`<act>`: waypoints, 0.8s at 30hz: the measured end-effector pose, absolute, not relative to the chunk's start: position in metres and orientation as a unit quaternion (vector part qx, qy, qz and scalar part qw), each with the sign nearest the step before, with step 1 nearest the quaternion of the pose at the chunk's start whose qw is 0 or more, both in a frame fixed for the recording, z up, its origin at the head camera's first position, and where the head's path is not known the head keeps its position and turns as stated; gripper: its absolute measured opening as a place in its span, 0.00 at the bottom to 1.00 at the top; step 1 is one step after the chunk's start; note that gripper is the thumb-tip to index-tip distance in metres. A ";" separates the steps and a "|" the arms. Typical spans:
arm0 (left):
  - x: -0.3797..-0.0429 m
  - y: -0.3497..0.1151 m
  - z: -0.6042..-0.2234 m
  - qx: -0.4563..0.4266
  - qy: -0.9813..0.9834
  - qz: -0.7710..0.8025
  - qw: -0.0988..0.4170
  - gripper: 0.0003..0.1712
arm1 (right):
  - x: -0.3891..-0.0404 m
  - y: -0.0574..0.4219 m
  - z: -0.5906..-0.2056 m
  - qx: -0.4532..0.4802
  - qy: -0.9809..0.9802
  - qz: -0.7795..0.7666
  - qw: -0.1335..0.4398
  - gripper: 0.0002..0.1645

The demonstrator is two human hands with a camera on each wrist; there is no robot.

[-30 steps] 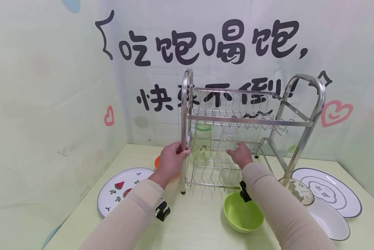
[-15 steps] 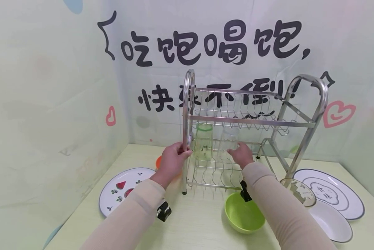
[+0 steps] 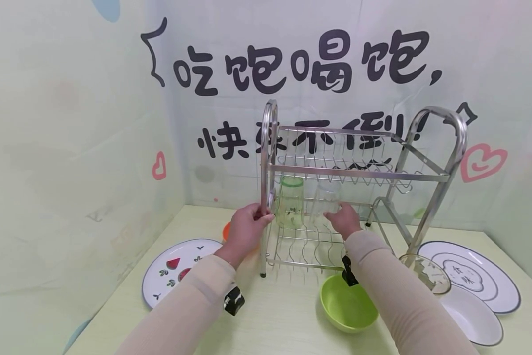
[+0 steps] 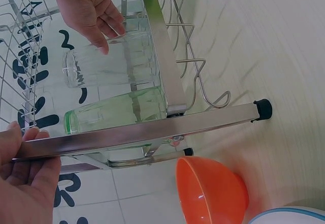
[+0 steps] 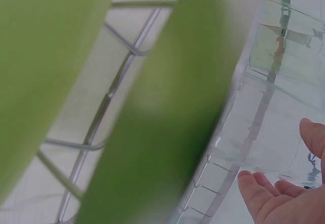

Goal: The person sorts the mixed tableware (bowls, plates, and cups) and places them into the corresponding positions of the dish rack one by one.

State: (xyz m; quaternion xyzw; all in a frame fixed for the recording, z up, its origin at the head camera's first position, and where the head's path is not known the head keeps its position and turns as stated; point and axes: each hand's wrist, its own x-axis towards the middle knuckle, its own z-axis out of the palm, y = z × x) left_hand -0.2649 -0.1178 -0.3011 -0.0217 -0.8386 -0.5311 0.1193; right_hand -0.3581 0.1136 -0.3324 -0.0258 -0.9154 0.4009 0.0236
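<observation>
On the lower tier of a two-tier metal dish rack (image 3: pixel 359 172) stand two upside-down glasses. The left one is a green-tinted glass (image 3: pixel 290 203), the other a clear glass (image 3: pixel 323 199). My left hand (image 3: pixel 245 230) grips the rack's left front post, fingers wrapped round it in the left wrist view. Reaching into the lower tier, my right hand (image 3: pixel 345 221) holds the clear glass by its right side, thumb in front and fingers behind. In the right wrist view, the thumb and fingertips of the right hand (image 5: pixel 284 198) lie against the transparent glass wall; blurred green covers much of that view.
A green bowl (image 3: pixel 348 305) sits before the rack, under my right forearm. An orange bowl (image 4: pixel 213 188) and a watermelon-patterned plate (image 3: pixel 157 271) lie left. At right are a clear patterned bowl (image 3: pixel 432 276), a white dish (image 3: pixel 475 318) and an oval plate (image 3: pixel 503 291).
The head view has shifted slightly. Both hands, the rack and the glasses keep the same places relative to one another.
</observation>
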 end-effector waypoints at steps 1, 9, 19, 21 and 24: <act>-0.265 -0.118 -0.301 -0.022 -0.839 -0.530 0.120 0.06 | -0.358 0.114 -0.332 -0.026 -0.915 0.402 0.023 0.40; -0.265 -0.117 -0.302 -0.037 -0.839 -0.523 0.145 0.05 | -0.357 0.114 -0.332 -0.020 -0.910 0.414 0.017 0.40; -0.262 -0.116 -0.301 -0.032 -0.833 -0.535 0.135 0.07 | -0.356 0.115 -0.334 -0.016 -0.899 0.437 0.015 0.41; -0.262 -0.116 -0.301 -0.029 -0.832 -0.538 0.134 0.07 | -0.355 0.115 -0.333 -0.016 -0.898 0.440 0.015 0.41; -0.261 -0.116 -0.300 -0.030 -0.832 -0.538 0.132 0.07 | -0.352 0.114 -0.332 -0.015 -0.898 0.439 0.016 0.41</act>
